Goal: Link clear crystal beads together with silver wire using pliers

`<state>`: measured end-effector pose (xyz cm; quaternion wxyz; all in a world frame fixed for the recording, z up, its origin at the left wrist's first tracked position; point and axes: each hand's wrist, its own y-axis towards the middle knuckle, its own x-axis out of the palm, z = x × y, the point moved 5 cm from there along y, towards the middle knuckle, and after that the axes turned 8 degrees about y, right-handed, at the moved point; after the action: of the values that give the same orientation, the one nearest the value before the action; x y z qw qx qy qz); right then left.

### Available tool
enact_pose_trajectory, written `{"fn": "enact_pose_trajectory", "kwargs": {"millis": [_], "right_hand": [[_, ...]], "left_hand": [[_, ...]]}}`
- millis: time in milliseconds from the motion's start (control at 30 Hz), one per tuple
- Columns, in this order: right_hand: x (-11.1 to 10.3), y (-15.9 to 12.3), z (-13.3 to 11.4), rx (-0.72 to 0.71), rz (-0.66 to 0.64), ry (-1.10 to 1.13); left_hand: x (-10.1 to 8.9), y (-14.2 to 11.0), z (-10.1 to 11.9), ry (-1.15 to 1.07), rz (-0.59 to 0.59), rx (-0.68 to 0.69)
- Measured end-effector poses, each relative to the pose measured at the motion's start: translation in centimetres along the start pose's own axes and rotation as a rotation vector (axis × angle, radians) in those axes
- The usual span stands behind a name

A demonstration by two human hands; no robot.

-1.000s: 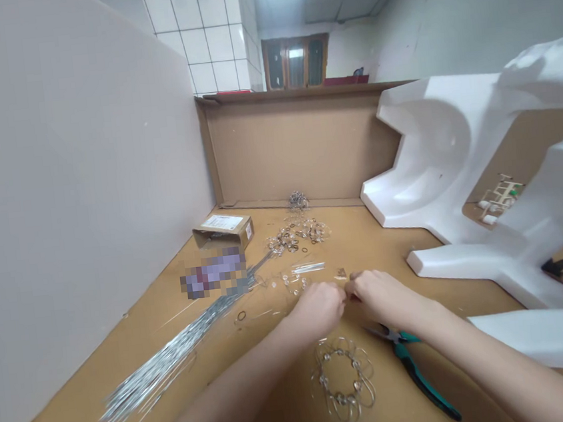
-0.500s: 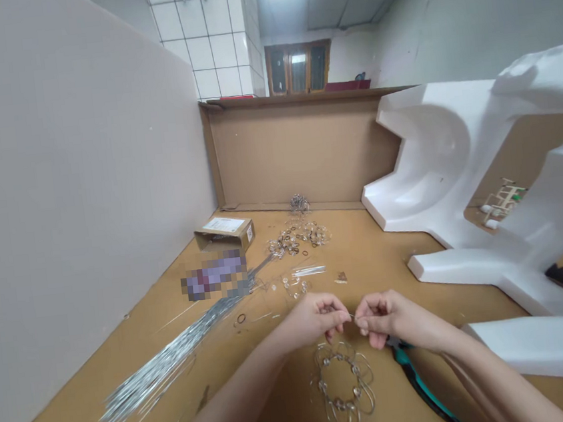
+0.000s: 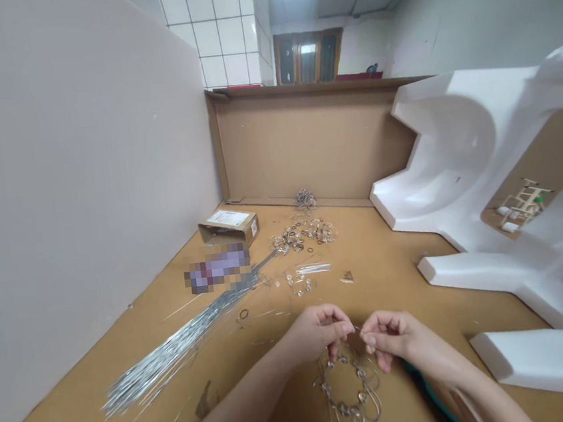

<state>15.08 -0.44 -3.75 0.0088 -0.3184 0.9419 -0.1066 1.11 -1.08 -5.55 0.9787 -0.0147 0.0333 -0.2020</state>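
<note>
My left hand (image 3: 319, 331) and my right hand (image 3: 393, 340) meet low in the middle of the view, both pinched with fingertips almost touching. Between them they hold something tiny, too small to name. Just below the hands lies a round wire piece with clear beads (image 3: 350, 388) on the brown cardboard surface (image 3: 124, 341). The teal-handled pliers (image 3: 434, 396) lie under my right wrist, mostly hidden. A long bundle of thin silver wires (image 3: 184, 339) stretches to the left of my left forearm.
A small cardboard box (image 3: 229, 226) and a loose heap of rings and beads (image 3: 304, 233) lie further back. White foam blocks (image 3: 483, 169) stand at the right. A grey board (image 3: 70, 166) walls the left, a cardboard panel (image 3: 315, 144) the back.
Both hands have drawn nearer to me and now hover just above the beaded wire piece. The view has shifted slightly, so the pliers are now mostly covered by my right wrist.
</note>
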Motion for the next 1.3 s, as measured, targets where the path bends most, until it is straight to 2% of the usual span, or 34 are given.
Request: {"fn": "enact_pose_trajectory", "kwargs": {"millis": [300, 500, 700, 967, 1133, 1300], "right_hand": [[0.3, -0.6, 1.2, -0.008, 0.031, 0.075], [0.0, 0.0, 1.9, 0.001, 0.112, 0.135], [-0.1, 0.1, 1.4, -0.033, 0.190, 0.025], [-0.5, -0.1, 1.8, -0.023, 0.204, -0.025], [-0.6, 0.3, 2.1, -0.068, 0.256, -0.035], [0.1, 0.0, 2.0, -0.077, 0.236, -0.032]], "left_hand": [[0.3, -0.3, -0.4, -0.022, 0.026, -0.049], [0.1, -0.1, -0.9, -0.029, 0.033, -0.071], [0.4, -0.1, -0.6, -0.027, 0.069, -0.073], [0.9, 0.0, -0.8, -0.049, 0.139, -0.052], [1.2, -0.2, -0.9, 0.011, 0.136, -0.149], [1.2, -0.5, 0.2, 0.088, 0.177, -0.018]]}}
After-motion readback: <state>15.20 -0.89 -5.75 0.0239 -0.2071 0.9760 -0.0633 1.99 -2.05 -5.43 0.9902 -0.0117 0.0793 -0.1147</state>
